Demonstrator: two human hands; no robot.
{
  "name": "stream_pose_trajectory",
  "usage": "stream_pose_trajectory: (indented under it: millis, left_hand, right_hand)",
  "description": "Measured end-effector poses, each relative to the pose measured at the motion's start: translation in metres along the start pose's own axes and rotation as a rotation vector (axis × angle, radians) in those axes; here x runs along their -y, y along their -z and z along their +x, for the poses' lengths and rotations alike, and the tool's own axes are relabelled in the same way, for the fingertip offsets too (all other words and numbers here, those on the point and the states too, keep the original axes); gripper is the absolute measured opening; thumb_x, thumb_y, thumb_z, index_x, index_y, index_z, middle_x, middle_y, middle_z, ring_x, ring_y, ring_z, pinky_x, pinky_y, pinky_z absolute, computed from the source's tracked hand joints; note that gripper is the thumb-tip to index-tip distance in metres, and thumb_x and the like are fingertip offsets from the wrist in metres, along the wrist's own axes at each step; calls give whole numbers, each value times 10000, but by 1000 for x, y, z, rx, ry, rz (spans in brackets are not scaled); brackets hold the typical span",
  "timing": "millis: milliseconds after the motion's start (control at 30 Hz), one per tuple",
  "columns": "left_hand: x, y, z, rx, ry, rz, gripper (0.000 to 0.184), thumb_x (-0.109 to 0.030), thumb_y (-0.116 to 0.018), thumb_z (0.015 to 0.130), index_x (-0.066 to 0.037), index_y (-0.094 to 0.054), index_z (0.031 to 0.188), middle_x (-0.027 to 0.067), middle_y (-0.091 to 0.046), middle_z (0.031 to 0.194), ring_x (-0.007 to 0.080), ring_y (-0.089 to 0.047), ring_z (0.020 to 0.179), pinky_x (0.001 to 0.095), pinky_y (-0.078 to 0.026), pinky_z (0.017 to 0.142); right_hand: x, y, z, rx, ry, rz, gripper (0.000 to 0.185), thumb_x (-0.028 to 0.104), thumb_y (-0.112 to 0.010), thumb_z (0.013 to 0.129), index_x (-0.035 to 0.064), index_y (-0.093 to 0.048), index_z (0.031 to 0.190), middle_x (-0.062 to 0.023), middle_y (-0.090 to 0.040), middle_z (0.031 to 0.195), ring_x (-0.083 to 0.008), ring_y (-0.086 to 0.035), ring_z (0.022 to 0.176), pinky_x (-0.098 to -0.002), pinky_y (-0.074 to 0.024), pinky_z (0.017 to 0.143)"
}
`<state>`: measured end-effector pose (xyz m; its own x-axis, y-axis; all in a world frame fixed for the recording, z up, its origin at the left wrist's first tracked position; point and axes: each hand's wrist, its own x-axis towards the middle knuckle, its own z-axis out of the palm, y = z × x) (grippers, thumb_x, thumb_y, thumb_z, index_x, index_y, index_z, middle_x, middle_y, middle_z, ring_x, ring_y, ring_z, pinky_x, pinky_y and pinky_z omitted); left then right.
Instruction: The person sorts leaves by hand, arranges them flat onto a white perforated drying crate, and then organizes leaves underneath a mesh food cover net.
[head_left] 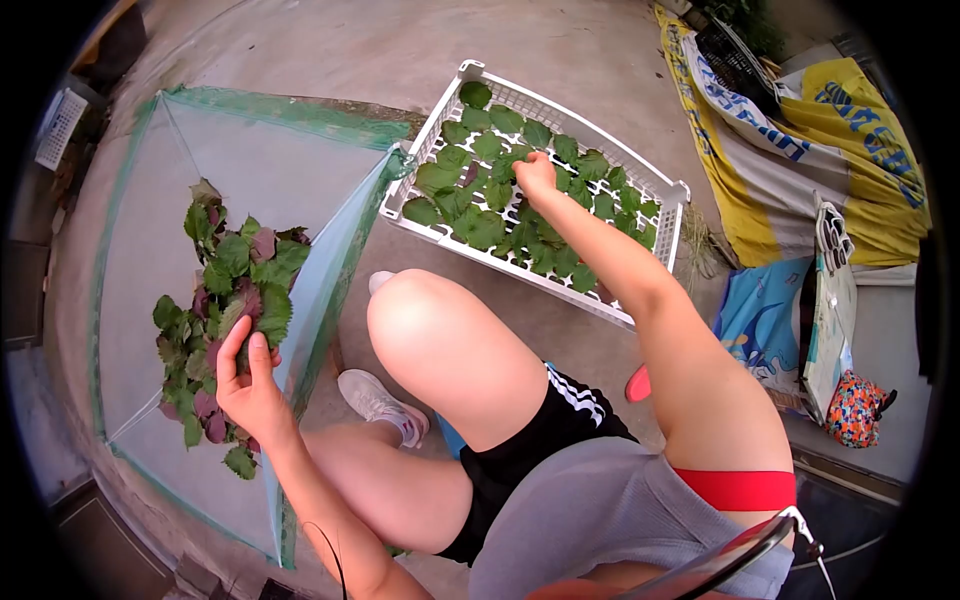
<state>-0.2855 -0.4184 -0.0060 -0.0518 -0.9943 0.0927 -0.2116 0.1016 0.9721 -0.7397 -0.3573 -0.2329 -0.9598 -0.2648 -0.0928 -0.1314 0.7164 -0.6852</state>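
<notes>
Leaves [230,258], green and purple, heaped on green-edged mesh [150,270]; others spread nearly flat across a white crate [442,237]. Left hand [252,385] at heap: thumb and index finger slightly parted beside a leaf; cannot tell if pinched. Right hand [537,175] over crate, fingertips drawn together at a leaf; hold unclear. Step in hand, judged: laying leaves out singly. Next move likely calls for light release, minimal overlap.

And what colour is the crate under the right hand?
White crate, clearest in the head view.
</notes>
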Motion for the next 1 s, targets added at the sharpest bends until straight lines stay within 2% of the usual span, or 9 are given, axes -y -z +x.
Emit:
stream_pose_trajectory:
  millis: [67, 200, 333, 433, 567, 700, 733, 833, 1000]
  left_hand:
    - [-2, -1, 0, 32, 4, -34, 249, -51, -635, 838, -8, -604, 1082, 34, -619, 998, 65, -560, 741, 196, -478, 616]
    - [0, 0, 2, 68, 18, -141, 276, -15, -638, 824, -25, -594, 1097, 42, -619, 987, 82, -586, 769, 199, -490, 599]
    - [-6, -1, 0, 62, -1, -191, 408, -41, -659, 812, -19, -508, 1191, 68, -599, 1026, 105, -586, 812, 217, -493, 623]
    - [-13, -1, -2, 59, -4, -220, 478, -44, -672, 800, -27, -469, 1232, 72, -592, 1054, 115, -587, 839, 221, -496, 629]
    - [-16, -1, -6, 95, -49, -291, 471, -43, -677, 796, -25, -481, 1224, 74, -593, 1056, 115, -585, 842, 226, -493, 635]
    - [-7, 8, -6, 89, -67, -202, 370, -4, -659, 798, -15, -553, 1152, 72, -597, 1061, 100, -581, 761, 211, -485, 615]
    - [-3, 9, -7, 77, -72, -223, 339, -22, -645, 816, -15, -564, 1146, 62, -615, 999, 91, -571, 706, 203, -474, 612]
    - [-1, 15, -8, -24, 9, -164, 292, -71, -617, 861, -19, -570, 1145, 32, -620, 917, 57, -533, 652, 184, -453, 607]
    - [-1, 27, -7, -46, 58, -118, 294, -138, -627, 868, -33, -581, 1139, 1, -597, 835, 52, -517, 665, 181, -427, 615]
  right_hand:
    - [34, 27, -24, 12, 208, 60, 444, 178, -632, 715, 23, -516, 1115, -144, -512, 1088, -275, -522, 1009, -366, -425, 886]
    - [113, 58, -83, 162, 586, 549, 361, 84, -595, 776, 15, -509, 1120, -83, -548, 1009, -96, -521, 697, -262, -460, 690]
    - [195, 97, -177, 657, 734, 816, 218, 112, -600, 838, 32, -573, 1039, -7, -568, 927, -64, -512, 741, -207, -431, 646]
    - [229, 112, -229, 943, 991, 514, 344, 185, -621, 844, 13, -541, 1131, -43, -594, 1025, -98, -545, 837, -234, -444, 683]
    - [239, 84, -267, 1116, 873, 497, 409, 215, -672, 799, 12, -547, 1132, -52, -615, 956, -95, -547, 765, -243, -446, 654]
    - [237, 64, -273, 1064, 802, 575, 148, 107, -678, 750, 13, -637, 857, -26, -624, 699, -62, -542, 618, -230, -443, 558]
    - [232, 58, -272, 1016, 728, 699, 209, 183, -687, 686, 35, -655, 831, -89, -629, 661, -160, -589, 592, -305, -460, 553]
    - [220, 76, -259, 1163, 475, 989, 135, 73, -644, 774, -11, -586, 863, -46, -613, 692, -105, -570, 554, -237, -456, 481]
    - [155, 119, -198, 862, 199, 1046, 198, 117, -602, 863, -1, -521, 999, -56, -615, 760, -110, -600, 557, -213, -432, 440]
